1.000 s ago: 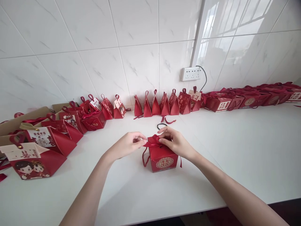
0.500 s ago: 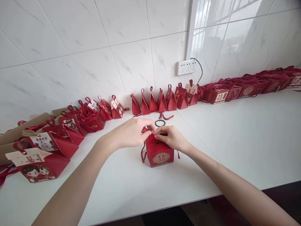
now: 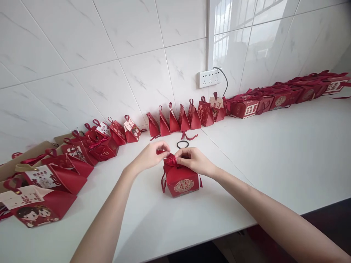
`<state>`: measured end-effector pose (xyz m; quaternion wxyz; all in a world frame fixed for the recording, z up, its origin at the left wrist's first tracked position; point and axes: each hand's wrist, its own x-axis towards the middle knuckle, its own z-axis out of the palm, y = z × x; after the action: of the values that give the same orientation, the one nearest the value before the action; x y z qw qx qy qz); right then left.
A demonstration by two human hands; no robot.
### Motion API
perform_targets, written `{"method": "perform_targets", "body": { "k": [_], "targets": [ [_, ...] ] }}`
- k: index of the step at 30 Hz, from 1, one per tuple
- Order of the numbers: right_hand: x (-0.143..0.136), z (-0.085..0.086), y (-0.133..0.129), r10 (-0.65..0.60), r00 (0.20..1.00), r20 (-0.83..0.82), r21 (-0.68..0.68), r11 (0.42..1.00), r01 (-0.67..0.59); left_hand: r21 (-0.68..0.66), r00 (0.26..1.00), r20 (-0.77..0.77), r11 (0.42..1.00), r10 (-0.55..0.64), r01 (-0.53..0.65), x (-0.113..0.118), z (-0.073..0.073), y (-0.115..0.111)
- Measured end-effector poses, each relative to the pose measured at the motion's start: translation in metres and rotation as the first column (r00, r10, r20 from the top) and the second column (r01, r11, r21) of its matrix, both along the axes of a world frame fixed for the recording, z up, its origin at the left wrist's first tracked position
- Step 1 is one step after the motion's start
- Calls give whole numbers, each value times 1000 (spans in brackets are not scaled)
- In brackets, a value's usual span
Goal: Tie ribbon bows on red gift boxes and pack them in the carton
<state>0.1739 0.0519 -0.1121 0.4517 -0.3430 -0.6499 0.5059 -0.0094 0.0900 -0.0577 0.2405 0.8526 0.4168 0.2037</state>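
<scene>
A red gift box [image 3: 183, 180] with a round gold emblem on its front stands upright on the white table. On its top, a red ribbon [image 3: 171, 161] is gathered in a knot or bow. My left hand [image 3: 153, 153] pinches the ribbon at the upper left of the box. From the other side, my right hand [image 3: 193, 160] has its thumb and fingertips closed on the ribbon beside the knot. A twisted red cord [image 3: 163, 182] hangs down the box's left side. The far side of the box is hidden.
Behind the box lie a black ring [image 3: 182, 144] and a ribbon scrap [image 3: 192, 137] on the table [image 3: 263, 160]. Several small red boxes [image 3: 174, 118] line the wall. Larger boxes [image 3: 246, 109] stand at right, more [image 3: 41, 206] at left. A power socket [image 3: 209, 78] is on the wall.
My hands have drawn apart slightly, the left moving leftward, and the gathered ribbon now shows between them. The view has shifted a little.
</scene>
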Motion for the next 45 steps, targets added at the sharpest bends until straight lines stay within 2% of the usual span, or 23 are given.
{"method": "perform_targets", "body": {
  "k": [3, 7, 9, 13, 19, 23, 27, 30, 33, 35, 37, 40, 45],
  "targets": [
    [-2, 1, -1, -32, 999, -10, -22, 999, 32, -41, 992, 123, 999, 16, -11, -2, -21, -12],
    [-2, 4, -3, -86, 996, 5, -24, 996, 86, 28, 967, 253, 998, 41, -49, 4, -37, -28],
    [-2, 5, -4, -113, 993, 29, -13, 993, 114, 24, 954, 297, 999, 34, -43, 7, -40, -33],
    [0, 5, -4, -144, 988, 55, 9, 990, 144, -96, 921, 387, 995, 43, -6, 11, -40, -40],
    [1, 5, -3, -162, 985, 62, 66, 985, 158, -182, 868, 453, 974, 203, -132, 19, -49, -40],
    [5, 6, -1, -106, 992, 69, 86, 991, 100, -268, 808, 556, 962, 195, -48, 19, -55, -38],
    [7, 3, 3, -35, 997, 72, 76, 997, 30, -381, 775, 602, 922, 192, 67, 17, -56, -37],
    [10, 4, 3, -90, 987, 130, 154, 986, 70, -407, 770, 608, 909, 191, 95, 16, -55, -37],
    [18, 9, 0, -214, 955, 205, 406, 907, 116, -417, 762, 611, 905, 214, 79, 16, -55, -37],
    [26, 14, -2, -212, 940, 267, 541, 840, 36, -426, 751, 622, 900, 220, 88, 16, -55, -37],
    [30, 17, -4, -185, 924, 334, 595, 802, -55, -435, 743, 633, 894, 218, 108, 16, -55, -38],
    [31, 17, -6, -233, 895, 382, 666, 740, -92, -443, 739, 638, 889, 218, 119, 15, -55, -38],
    [27, 12, -7, -387, 853, 351, 834, 544, -96, -460, 730, 645, 878, 227, 134, 14, -53, -40]
  ]
}}
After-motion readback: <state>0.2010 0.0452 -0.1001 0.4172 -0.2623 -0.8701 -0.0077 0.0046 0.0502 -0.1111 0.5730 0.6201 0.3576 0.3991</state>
